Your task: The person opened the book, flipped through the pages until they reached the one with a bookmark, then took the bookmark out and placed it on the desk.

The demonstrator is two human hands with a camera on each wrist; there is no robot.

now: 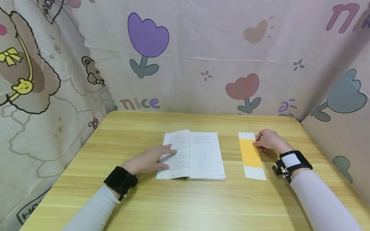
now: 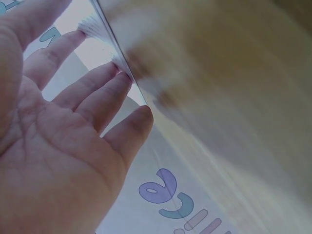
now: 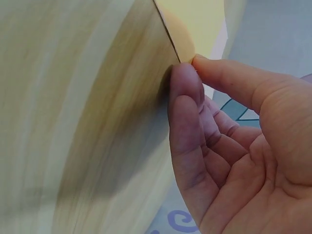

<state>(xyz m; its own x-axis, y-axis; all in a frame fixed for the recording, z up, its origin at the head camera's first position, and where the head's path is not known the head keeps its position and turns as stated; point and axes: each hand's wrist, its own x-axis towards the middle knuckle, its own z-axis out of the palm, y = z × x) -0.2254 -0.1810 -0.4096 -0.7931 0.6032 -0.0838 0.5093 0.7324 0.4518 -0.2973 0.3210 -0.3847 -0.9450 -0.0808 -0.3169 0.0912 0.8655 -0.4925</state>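
Note:
An open book [image 1: 205, 157] lies on the wooden table, printed text filling its left page and only a few lines at the top of the right one. My left hand [image 1: 150, 158] rests on the left page with fingers spread; in the left wrist view its fingertips [image 2: 141, 117] touch along the book's edge. To the right of the book is a paper strip [image 1: 251, 153], yellow in the middle and white at both ends. My right hand [image 1: 271, 141] pinches the strip's right edge between thumb and index finger, as the right wrist view shows.
The wooden table [image 1: 173, 205] carries the book and strip. A printed cloth [image 1: 188, 64] with tulips and letters hangs behind the table and at both sides. Each wrist wears a black strap [image 1: 120, 181] with a small device.

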